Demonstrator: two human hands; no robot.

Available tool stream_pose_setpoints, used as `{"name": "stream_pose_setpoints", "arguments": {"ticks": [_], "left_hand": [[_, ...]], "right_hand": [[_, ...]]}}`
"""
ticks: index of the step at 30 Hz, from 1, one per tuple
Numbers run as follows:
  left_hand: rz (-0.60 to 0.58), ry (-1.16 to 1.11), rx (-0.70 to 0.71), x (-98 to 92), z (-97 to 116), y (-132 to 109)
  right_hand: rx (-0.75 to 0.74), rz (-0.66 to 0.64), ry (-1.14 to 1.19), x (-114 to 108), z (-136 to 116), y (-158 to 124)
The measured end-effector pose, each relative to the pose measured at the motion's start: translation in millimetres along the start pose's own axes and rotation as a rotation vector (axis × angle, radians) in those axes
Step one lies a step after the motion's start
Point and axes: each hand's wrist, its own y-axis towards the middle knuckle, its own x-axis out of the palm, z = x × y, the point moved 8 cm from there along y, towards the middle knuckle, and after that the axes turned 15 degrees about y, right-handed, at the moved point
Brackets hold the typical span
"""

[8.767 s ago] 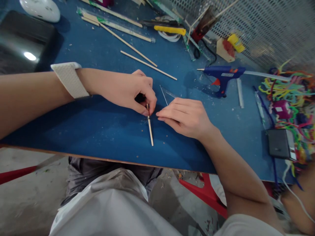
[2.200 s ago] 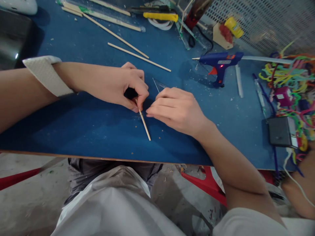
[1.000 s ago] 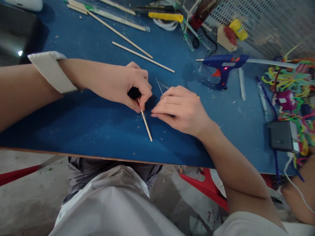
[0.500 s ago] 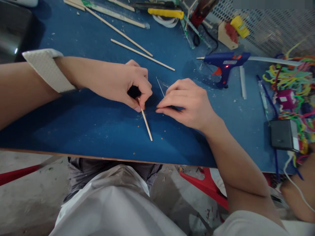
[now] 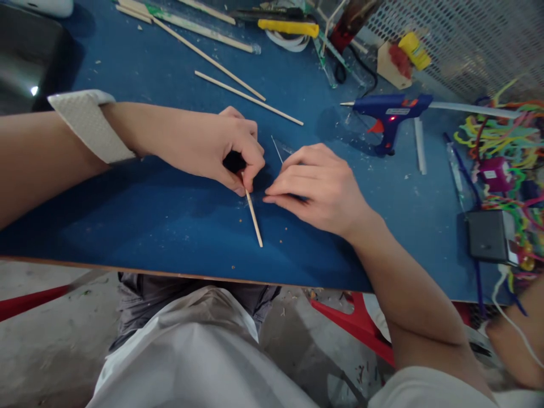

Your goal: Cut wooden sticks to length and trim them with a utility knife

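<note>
My left hand (image 5: pixel 221 150) is closed in a pinch on the upper end of a thin wooden stick (image 5: pixel 255 220) that lies on the blue table (image 5: pixel 148 221) and points toward me. My right hand (image 5: pixel 323 184) rests on the table just right of the stick, fingers pressed together over something dark and thin that I cannot make out, its fingertips close to the stick. A clear plastic piece (image 5: pixel 280 150) shows just behind the right hand. A white band (image 5: pixel 91 124) wraps my left forearm.
A blue glue gun (image 5: pixel 389 113) with a lit red lamp stands at the right. Two long wooden sticks (image 5: pixel 249 99) lie behind my hands. A yellow-handled cutter (image 5: pixel 289 26), coloured pipe cleaners (image 5: pixel 505 153) and a grey box (image 5: pixel 488 235) sit at the back and right. Another person's arm (image 5: pixel 514 351) shows at the lower right.
Both hands stay in nearly the same spot. The stick's free end has swung slightly to the right, and my right hand has shifted a little against it.
</note>
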Motion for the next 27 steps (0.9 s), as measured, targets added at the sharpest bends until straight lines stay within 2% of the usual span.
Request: {"name": "stream_pose_setpoints", "arguments": {"ticks": [3, 10, 18, 27], "left_hand": [[-0.021, 0.007, -0.023, 1.2, 0, 0], [-0.023, -0.028, -0.053, 0.5, 1, 1], [-0.036, -0.025, -0.050, 2.3, 0, 0], [-0.032, -0.012, -0.037, 2.1, 1, 1]], "right_hand": [[-0.005, 0.019, 0.008, -3, 0, 0], [0.023, -0.029, -0.044, -1, 2, 0], [-0.007, -0.080, -0.049, -6, 5, -2], [0.010, -0.068, -0.077, -9, 9, -2]]}}
